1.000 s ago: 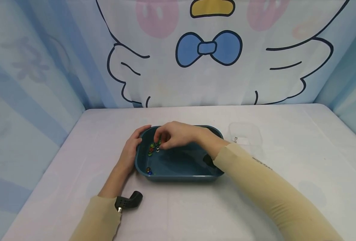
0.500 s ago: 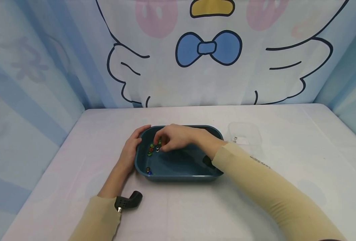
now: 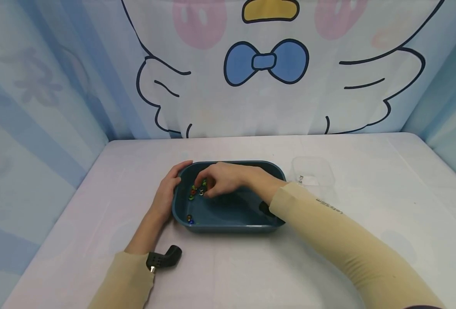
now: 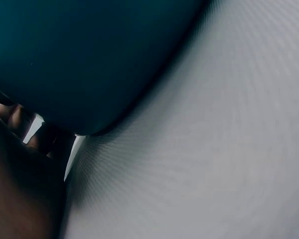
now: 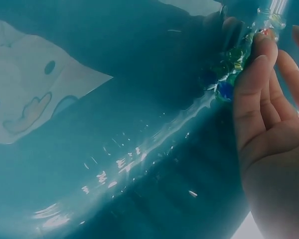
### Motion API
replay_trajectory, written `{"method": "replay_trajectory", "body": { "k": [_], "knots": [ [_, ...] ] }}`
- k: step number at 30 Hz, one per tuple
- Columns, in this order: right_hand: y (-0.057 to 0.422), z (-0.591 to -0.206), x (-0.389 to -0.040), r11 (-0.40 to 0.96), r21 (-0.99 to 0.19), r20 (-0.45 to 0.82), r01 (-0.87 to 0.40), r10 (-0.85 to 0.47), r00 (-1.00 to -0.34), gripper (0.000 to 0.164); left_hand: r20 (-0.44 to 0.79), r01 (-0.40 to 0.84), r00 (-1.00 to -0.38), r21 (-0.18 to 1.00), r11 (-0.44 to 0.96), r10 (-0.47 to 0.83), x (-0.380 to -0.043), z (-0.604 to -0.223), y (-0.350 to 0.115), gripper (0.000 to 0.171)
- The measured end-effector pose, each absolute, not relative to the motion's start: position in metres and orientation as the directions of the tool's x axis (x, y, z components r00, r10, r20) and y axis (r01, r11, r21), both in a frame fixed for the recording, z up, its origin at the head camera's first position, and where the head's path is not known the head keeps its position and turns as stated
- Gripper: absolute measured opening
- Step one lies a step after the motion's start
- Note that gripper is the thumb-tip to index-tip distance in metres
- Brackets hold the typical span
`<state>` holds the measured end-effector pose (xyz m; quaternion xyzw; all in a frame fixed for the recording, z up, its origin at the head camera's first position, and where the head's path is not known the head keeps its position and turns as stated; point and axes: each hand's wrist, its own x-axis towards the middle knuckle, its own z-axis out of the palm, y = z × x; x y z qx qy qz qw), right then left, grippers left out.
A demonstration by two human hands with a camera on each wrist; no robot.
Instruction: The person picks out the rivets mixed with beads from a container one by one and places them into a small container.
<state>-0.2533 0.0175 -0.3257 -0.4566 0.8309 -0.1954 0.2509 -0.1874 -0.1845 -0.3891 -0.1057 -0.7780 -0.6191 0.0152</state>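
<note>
A dark teal rectangular tray sits on the table. My left hand rests against its left side, fingers along the outer wall and thumb at the rim. In the left wrist view, fingers show beside the tray's wall. My right hand reaches into the tray, with bent index finger and thumb apart over a cluster of small glass marbles. In the right wrist view, fingertips overlap the green, blue and red marbles, and the visible palm is bare. A brown and a blue marble lie in the near left corner.
A clear plastic box stands on the table behind the right forearm. The white table meets a printed cloth backdrop at the back, with cloth on both sides. A black wrist camera juts from the left wrist.
My right hand has lowered slightly toward the near side of the tray, staying over the marble cluster. Its finger and thumb stand a little wider apart. The left hand stays at the tray's side.
</note>
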Motion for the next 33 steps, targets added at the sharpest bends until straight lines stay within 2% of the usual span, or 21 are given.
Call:
{"method": "replay_trajectory", "body": {
  "k": [14, 28, 33],
  "knots": [
    [0.0175, -0.3266, -0.2528, 0.531, -0.520, -0.291, -0.669, -0.846, -0.446, 0.038, 0.153, 0.180, -0.978, 0.962, 0.204, 0.142, -0.1871, -0.3884, -0.1838, 0.055],
    [0.0184, -0.3295, -0.2555, 0.515, -0.519, -0.314, -0.682, -0.857, -0.408, 0.011, 0.155, 0.182, -0.978, 0.961, 0.209, 0.140, -0.1869, -0.3885, -0.1834, 0.055],
    [0.0182, -0.3288, -0.2547, 0.514, -0.522, -0.314, -0.681, -0.858, -0.407, 0.007, 0.152, 0.180, -0.978, 0.960, 0.212, 0.140, -0.1870, -0.3886, -0.1837, 0.055]
  ]
}}
